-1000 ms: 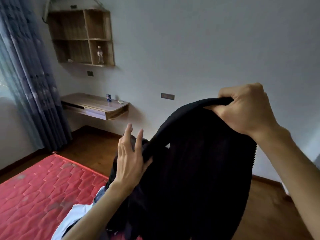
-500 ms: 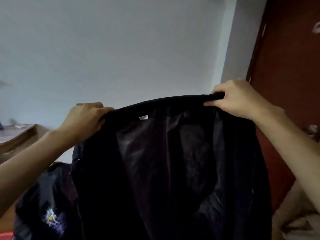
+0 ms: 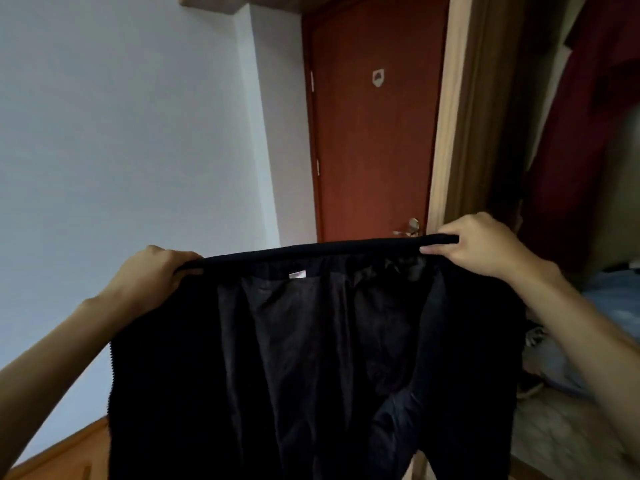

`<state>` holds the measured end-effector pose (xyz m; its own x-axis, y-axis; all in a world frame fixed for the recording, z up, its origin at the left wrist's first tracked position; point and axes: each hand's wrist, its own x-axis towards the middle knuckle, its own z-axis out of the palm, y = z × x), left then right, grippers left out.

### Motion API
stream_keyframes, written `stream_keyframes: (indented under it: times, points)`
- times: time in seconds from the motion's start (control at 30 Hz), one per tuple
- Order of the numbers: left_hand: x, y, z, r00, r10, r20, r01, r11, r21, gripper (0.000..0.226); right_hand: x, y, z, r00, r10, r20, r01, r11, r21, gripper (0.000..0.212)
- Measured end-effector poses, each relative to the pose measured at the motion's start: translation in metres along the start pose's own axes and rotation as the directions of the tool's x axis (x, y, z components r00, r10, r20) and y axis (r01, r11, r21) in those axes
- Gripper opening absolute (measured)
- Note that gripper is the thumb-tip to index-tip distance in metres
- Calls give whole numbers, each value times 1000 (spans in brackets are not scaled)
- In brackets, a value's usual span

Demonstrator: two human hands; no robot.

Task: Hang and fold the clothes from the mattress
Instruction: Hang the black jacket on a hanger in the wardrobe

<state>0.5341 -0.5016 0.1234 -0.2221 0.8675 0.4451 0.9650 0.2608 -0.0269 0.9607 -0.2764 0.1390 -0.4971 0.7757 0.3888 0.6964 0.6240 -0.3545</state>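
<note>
Your left hand (image 3: pixel 152 275) grip: curled round black garment (image 3: pixel 311 358) top hem | right hand (image 3: pixel 485 247) grip: pinching other end | garment: stretched up before door (image 3: pixel 374 133), likely squaring it for hanging

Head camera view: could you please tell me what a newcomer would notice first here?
A black garment fills the lower middle, spread wide with its lining and a small white label facing the camera. The left hand and right hand grip its top edge at either end. Behind, a red-brown door stands at upper centre-right.
</note>
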Motion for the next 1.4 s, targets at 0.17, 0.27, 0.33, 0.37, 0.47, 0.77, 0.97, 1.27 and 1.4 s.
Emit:
stream_keyframes:
  times: [0.17,0.27,0.33,0.37,0.47,0.77,0.97,1.27,1.4]
  points:
    - [74,37,24,847,13,531,70,988,-136,29,13,20,-6,938,312,151,-324,944,66,42]
    - [109,70,30,666,145,732,192,915,-355,28,24,16,-17,863,472,182,-495,862,112,32]
    - [129,93,36,690,220,690,238,831,-504,34,27,6,-23,805,547,230,-584,800,141,26]
    - [136,109,37,718,256,648,251,773,-583,34,27,0,-25,777,571,266,-618,773,147,28]
    - [156,161,44,775,349,527,333,484,-809,31,37,-14,-25,762,594,260,-645,734,213,34]
    - [193,325,21,842,376,387,375,107,-921,32,66,-26,-40,818,525,-235,-416,822,390,40]
    - [219,398,-4,763,558,326,461,-117,-880,56,68,0,-107,761,579,-294,-352,748,563,29]
    - [296,468,-14,752,600,275,483,-217,-848,44,78,102,-242,665,660,-348,-268,646,715,50]
    - [347,490,-33,800,576,167,347,-218,-912,18,116,150,-310,675,678,-291,-98,474,875,66]
